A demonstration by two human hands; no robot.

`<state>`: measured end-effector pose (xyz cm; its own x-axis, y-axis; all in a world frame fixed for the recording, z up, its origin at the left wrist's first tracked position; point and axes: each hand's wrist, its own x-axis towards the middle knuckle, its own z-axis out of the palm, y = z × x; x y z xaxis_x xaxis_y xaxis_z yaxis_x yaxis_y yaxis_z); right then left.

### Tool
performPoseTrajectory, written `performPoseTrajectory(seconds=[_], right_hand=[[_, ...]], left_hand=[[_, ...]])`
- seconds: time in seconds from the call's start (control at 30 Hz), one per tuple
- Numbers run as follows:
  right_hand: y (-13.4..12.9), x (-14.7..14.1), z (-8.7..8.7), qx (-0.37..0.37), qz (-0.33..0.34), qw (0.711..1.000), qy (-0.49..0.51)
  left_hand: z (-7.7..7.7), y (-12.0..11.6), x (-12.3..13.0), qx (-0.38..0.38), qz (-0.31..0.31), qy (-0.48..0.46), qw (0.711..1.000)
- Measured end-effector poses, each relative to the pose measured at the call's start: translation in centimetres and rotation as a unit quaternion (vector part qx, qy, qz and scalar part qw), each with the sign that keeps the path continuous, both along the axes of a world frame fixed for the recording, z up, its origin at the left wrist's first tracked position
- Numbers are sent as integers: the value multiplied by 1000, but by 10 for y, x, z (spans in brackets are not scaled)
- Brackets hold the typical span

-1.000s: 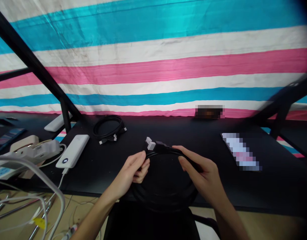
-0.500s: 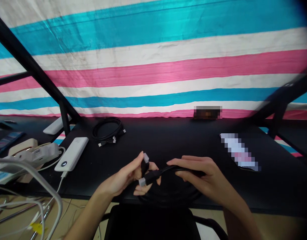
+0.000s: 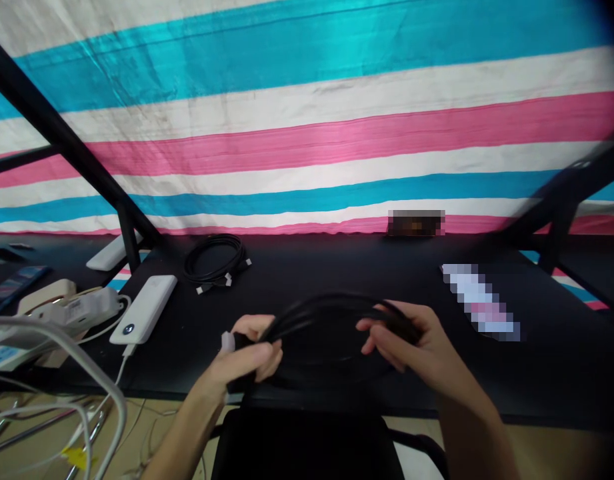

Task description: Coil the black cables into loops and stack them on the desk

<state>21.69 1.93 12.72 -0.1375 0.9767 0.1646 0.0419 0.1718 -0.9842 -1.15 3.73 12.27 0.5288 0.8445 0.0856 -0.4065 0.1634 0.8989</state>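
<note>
Between my two hands a black cable (image 3: pixel 319 303) is gathered in loops, slightly blurred, above the front of the black table. My left hand (image 3: pixel 249 357) is closed on the loops near the cable's end, and a connector with a pale cap (image 3: pixel 227 342) sticks out on its left side. On the other side of the coil my right hand (image 3: pixel 409 337) is wrapped round the loops. Farther back on the table lies another coiled black cable (image 3: pixel 214 260), its pale-capped ends facing the front.
A white power bank (image 3: pixel 144 309) with a white cord lies at the left. Beyond it are a power strip (image 3: pixel 71 317) and a thick pale cable (image 3: pixel 87 363). To the right is a pixelated flat object (image 3: pixel 479 303). A black chair (image 3: pixel 307 443) stands at the table's front edge.
My left hand has moved left and closed round the cable. The connectors swung from between my hands to its left side, and the loops rose from near the table edge.
</note>
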Motion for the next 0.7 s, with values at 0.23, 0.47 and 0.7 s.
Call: performPoseTrajectory(seconds=[0.23, 0.47, 0.7], right_hand=[[0, -22, -24, -61, -24, 941, 333], [-5, -47, -16, -109, -18, 900, 422], [-1, -40, -7, -77, -25, 910, 407]], left_hand=[[-10, -8, 18, -153, 186, -137, 961], [-13, -6, 19, -157, 239, -232, 930], [-29, -8, 2, 26, -13, -209, 977]])
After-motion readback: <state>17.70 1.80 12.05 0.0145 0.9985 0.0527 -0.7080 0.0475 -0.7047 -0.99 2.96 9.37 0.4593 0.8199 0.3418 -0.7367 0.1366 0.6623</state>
